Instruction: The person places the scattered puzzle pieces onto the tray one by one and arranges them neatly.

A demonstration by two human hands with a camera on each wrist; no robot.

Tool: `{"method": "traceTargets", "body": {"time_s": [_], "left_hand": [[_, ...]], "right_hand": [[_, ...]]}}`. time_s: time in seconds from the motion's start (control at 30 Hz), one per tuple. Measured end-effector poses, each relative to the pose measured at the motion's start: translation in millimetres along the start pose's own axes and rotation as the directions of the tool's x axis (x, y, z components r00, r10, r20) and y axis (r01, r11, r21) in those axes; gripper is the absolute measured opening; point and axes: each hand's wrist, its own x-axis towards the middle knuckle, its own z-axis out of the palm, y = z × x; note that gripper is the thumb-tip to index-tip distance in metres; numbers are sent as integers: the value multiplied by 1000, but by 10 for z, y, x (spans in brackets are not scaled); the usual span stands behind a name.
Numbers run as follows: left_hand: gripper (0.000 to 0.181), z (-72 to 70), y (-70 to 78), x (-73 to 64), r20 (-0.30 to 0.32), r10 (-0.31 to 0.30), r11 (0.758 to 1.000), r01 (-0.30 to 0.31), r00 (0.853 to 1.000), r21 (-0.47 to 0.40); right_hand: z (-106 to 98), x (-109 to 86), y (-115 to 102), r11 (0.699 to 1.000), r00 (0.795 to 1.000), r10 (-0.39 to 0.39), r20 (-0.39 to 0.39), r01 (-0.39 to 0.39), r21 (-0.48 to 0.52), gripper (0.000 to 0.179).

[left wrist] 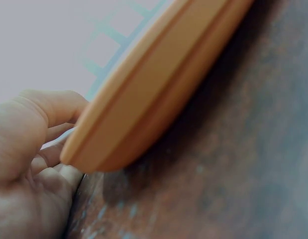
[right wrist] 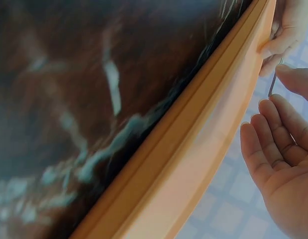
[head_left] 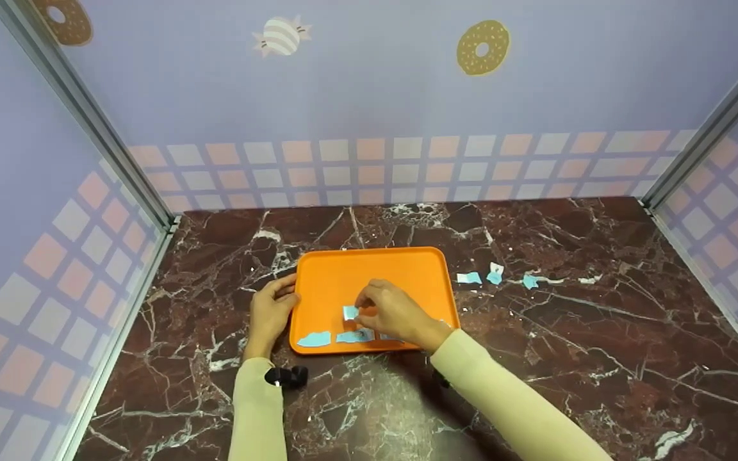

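1. The right grip [head_left: 394, 312] pinches a small blue-white piece [head_left: 350, 313] over the orange tray [head_left: 369, 266], toward 8 o'clock; a slackened pinch could drop it askew.
2. The left grip [head_left: 271, 314] holds the tray's rim at 9 o'clock; a tug might disturb the row of pieces [head_left: 355, 335] at 6.
3. Loose scraps [head_left: 469, 278] on the tabletop [head_left: 567, 358], between 2 and 3, look light; draughts could scatter them.

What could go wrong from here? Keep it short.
1. The right hand pinches the small piece with its fingertips; it could slip out.
2. That hand partly blocks the head view of the row of pieces; it might brush one out of line.
3. The left hand touches the orange tray; a nudge could shift the row.
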Motion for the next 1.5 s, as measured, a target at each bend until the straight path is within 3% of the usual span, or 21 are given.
{"method": "traceTargets", "body": {"time_s": [0.37, 0.67, 0.93, 1.0, 1.5], "left_hand": [[39, 2, -18, 9, -9, -7, 1000, 7, 1000, 2], [39, 8, -15, 5, -7, -8, 1000, 8, 1000, -13], [40, 2, -3, -3, 11, 1, 999, -1, 1000, -37], [40, -2, 57, -30, 11, 2, 999, -2, 1000, -37], [39, 4, -1, 9, 5, 18, 999, -18, 1000, -26]], "right_hand": [[181, 131, -87, 1000, 1000, -3, -10, 3, -27, 19], [305, 238, -149, 996, 997, 80, 23, -80, 29, 18], [379, 285, -181, 993, 994, 108, 35, -109, 49, 21], [401, 302, -191, 992, 993, 115, 35, -117, 46, 21], [543, 435, -298, 991, 989, 135, 60, -135, -8, 21]]}}
